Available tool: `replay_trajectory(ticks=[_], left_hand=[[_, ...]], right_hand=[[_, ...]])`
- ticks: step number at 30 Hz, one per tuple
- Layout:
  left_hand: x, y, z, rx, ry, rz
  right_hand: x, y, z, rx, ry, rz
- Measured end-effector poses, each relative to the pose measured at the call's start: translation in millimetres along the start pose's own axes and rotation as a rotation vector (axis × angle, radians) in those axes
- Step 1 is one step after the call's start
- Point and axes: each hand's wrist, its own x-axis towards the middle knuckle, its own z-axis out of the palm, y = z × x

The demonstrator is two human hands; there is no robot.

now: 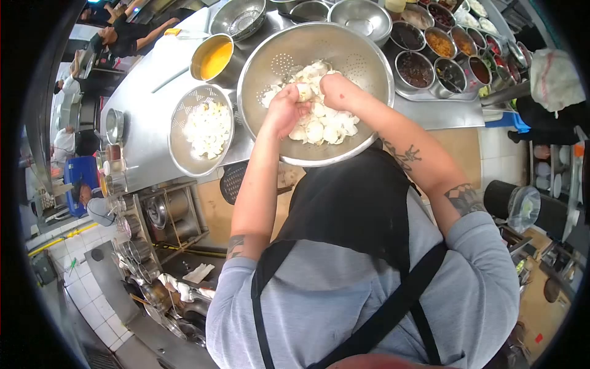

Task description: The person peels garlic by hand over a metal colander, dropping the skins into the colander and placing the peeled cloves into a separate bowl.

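Observation:
A large metal colander (255,67) holds a heap of pale, white pieces (319,126) that look like mushrooms. Inside it, my left hand (284,112) is closed around one whitish piece (303,92), which shows between the thumb and fingers. My right hand (341,93) is curled into the heap at the colander's far right, close beside the left; its fingertips and whatever they grip are hidden. To the left of the big colander stands a smaller perforated colander (178,135) with small, pale cut pieces (209,129) in it.
A metal pot (198,60) of orange-yellow liquid stands beyond the small colander. Metal bowls (361,17) line the back of the steel counter (144,144). Several containers of sauces and toppings (415,69) stand at the right. Other people (126,38) work at the far left.

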Motion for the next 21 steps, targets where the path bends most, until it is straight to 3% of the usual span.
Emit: replay_trajectory(ticks=[3, 6, 9, 10, 12, 16, 19, 21], left_hand=[[0.2, 0.4, -4.7, -0.103, -0.043, 0.007], [-3.2, -8.9, 10.4, -0.137, 0.117, 0.054], [-5.8, -3.4, 46.4, -0.459, 0.230, 0.107], [-6.9, 1.0, 45.4, -0.437, 0.185, 0.090], [-3.4, -14.3, 28.1, -0.365, 0.123, 0.083], [-14.2, -2.8, 55.4, -0.355, 0.315, 0.179], [-5.5, -9.8, 46.5, -0.415, 0.253, 0.248], [-4.7, -7.3, 29.6, -0.429, 0.130, 0.191]], right_hand=[[-2.8, -1.6, 8.9, 0.336, 0.259, -0.033], [-18.5, -26.4, 3.7, 0.654, 0.210, 0.119], [1.4, -26.3, 45.6, 0.594, 0.441, 0.055], [-10.0, -37.4, 23.6, 0.695, 0.317, 0.051], [-8.9, -33.9, 27.6, 0.680, 0.309, 0.008], [-12.6, -41.6, 17.0, 0.291, 0.433, -0.055], [-12.4, -45.5, 18.8, 0.261, 0.506, -0.141], [-9.7, -40.1, 24.8, 0.273, 0.520, -0.223]])
